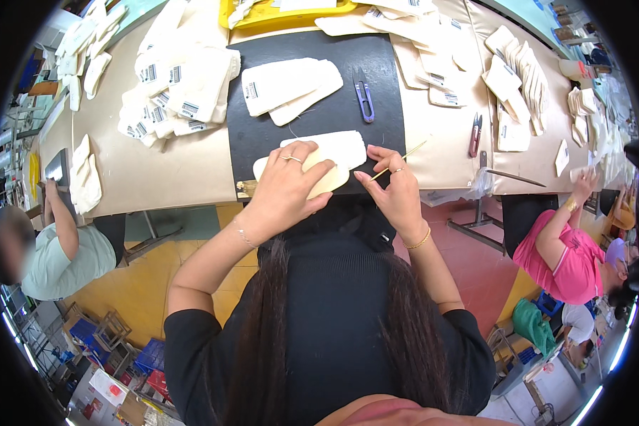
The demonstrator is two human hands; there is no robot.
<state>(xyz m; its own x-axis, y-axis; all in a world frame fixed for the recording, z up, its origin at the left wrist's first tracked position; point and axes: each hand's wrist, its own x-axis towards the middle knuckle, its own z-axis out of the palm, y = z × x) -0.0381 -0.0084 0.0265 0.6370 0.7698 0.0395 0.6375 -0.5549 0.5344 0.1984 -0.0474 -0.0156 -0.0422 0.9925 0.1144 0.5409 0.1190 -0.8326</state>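
Note:
My left hand [287,186] lies flat, fingers spread, pressing a cream fabric piece [337,150] down on a black mat [319,106] near the table's front edge. Just right of that piece, my right hand [394,188] pinches a thin yellowish stick [405,157] that points up and to the right. A second stack of cream fabric pieces [291,86] lies farther back on the mat. Purple thread snips [363,94] rest on the mat to the right of that stack.
Heaps of labelled cream pieces [174,89] sit left of the mat, and several more [518,71] lie to the right. Red snips [474,135] lie on the beige table. A yellow tray [277,14] stands at the back. One person sits at left [57,248], another in pink at right [568,255].

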